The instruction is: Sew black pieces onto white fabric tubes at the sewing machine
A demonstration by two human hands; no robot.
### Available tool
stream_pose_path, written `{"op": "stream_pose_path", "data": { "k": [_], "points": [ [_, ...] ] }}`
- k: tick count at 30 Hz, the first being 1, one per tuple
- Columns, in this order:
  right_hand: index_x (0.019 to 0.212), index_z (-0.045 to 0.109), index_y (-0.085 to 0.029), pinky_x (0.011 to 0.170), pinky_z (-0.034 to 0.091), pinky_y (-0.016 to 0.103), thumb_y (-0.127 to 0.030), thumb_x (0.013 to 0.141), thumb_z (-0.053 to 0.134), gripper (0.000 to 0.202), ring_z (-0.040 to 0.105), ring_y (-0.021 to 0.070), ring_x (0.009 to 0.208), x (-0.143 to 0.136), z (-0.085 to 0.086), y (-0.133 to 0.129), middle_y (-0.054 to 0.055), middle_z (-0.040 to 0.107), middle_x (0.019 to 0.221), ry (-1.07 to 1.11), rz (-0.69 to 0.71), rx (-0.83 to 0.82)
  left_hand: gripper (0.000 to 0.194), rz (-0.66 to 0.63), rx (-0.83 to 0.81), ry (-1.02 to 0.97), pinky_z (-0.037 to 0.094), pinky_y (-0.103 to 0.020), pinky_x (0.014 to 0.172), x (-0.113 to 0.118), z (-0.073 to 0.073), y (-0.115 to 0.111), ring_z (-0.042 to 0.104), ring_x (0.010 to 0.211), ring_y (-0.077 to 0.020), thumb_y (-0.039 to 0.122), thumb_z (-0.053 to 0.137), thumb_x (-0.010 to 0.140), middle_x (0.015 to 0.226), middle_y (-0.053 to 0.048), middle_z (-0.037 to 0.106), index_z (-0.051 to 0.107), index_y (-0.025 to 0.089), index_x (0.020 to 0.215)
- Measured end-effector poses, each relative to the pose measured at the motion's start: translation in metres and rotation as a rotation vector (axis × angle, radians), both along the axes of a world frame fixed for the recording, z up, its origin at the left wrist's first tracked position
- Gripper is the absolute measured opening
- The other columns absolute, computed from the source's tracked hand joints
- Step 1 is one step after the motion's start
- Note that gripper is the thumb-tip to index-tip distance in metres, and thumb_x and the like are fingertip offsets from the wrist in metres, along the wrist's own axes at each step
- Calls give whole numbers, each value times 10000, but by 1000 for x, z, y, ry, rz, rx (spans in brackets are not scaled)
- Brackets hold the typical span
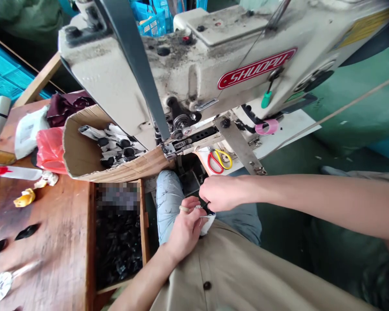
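Over my lap, my left hand pinches a small white fabric piece with frayed threads; a ring is on one finger. My right hand is closed right beside it, fingertips almost touching the left ones. Something dark shows between the two hands, too hidden to name. Beyond the hands stands a cream sewing machine with a red nameplate. Red-and-yellow-handled scissors lie on its bed.
A cardboard box of white-and-black pieces stands left of the machine. Below it, an open wooden drawer holds many black pieces. The wooden table carries a pink plastic bag, a squeeze bottle and orange peel.
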State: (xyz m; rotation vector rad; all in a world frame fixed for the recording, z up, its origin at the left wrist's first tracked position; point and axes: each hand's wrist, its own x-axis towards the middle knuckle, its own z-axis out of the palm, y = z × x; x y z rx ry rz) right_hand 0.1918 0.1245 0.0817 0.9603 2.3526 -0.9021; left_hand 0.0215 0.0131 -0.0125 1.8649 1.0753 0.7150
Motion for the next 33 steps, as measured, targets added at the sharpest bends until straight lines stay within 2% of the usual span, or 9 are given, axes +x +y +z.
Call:
{"op": "stream_pose_path", "data": {
  "k": [4, 8, 14, 18, 20, 22, 24, 29, 33],
  "points": [
    [640, 688, -159, 488, 325, 264, -190, 694, 567, 136, 608, 178, 544, 2, -2, 7, 25, 641, 545, 13, 41, -203, 196, 68, -7, 42, 528, -344, 969, 1, 1, -8, 566, 1115, -188, 61, 524, 941, 1238, -81, 484, 633, 205, 1018],
    [683, 659, -158, 523, 428, 213, -221, 673, 608, 82, 659, 162, 550, 1, -15, 9, -24, 613, 514, -51, -142, -566, 263, 68, -22, 64, 531, -328, 956, 3, 2, -15, 550, 1154, -189, 39, 483, 948, 1285, -82, 462, 633, 221, 1065],
    [761, 709, -150, 516, 449, 213, -331, 802, 614, 208, 638, 145, 557, 1, -37, -13, 1, 630, 570, 178, -506, -409, 176, 100, -48, 40, 516, -348, 968, -2, 1, -19, 555, 1117, -188, 92, 504, 962, 1308, -91, 442, 641, 200, 989],
    [1060, 688, -147, 560, 538, 242, -483, 801, 709, 425, 619, 118, 573, 19, -59, -25, -20, 622, 680, 409, -649, -874, 71, 118, -127, -48, 476, -392, 1038, -13, -2, -15, 522, 1198, -221, 170, 560, 963, 1261, -96, 489, 617, 190, 926],
    [1093, 666, -146, 518, 526, 235, -574, 739, 763, 564, 574, 100, 540, 26, -73, -31, -43, 580, 673, 495, -735, -994, 70, 114, -173, -82, 459, -410, 1056, -18, -4, -12, 520, 1204, -226, 211, 577, 966, 1258, -101, 501, 611, 187, 911],
    [1028, 668, -145, 454, 467, 213, -606, 736, 756, 553, 515, 86, 494, 28, -84, -36, -61, 536, 637, 525, -796, -927, 88, 109, -223, -98, 448, -422, 1063, -20, -6, -10, 524, 1201, -230, 235, 583, 969, 1255, -106, 508, 610, 183, 904],
    [938, 682, -147, 458, 424, 207, -543, 814, 702, 415, 505, 91, 498, 26, -89, -40, -56, 532, 609, 497, -748, -730, 100, 88, -254, -100, 440, -425, 1069, -21, -7, -8, 522, 1207, -233, 255, 586, 971, 1257, -112, 508, 615, 180, 911],
    [826, 732, -162, 656, 429, 254, -294, 913, 621, 193, 683, 195, 815, 15, -67, -36, 54, 734, 856, 295, -268, -42, 100, -74, -168, -34, 429, -414, 1097, -19, -1, 0, 498, 1248, -238, 248, 576, 973, 1287, -118, 489, 653, 185, 972],
    [959, 747, -149, 650, 443, 287, -258, 948, 573, 207, 726, 263, 847, 4, -42, -34, 116, 752, 965, 54, 9, 153, 98, -53, -119, 52, 497, -388, 1020, -15, 8, 8, 568, 1119, -217, 231, 567, 968, 1199, -114, 527, 644, 176, 942]
  ]
}}
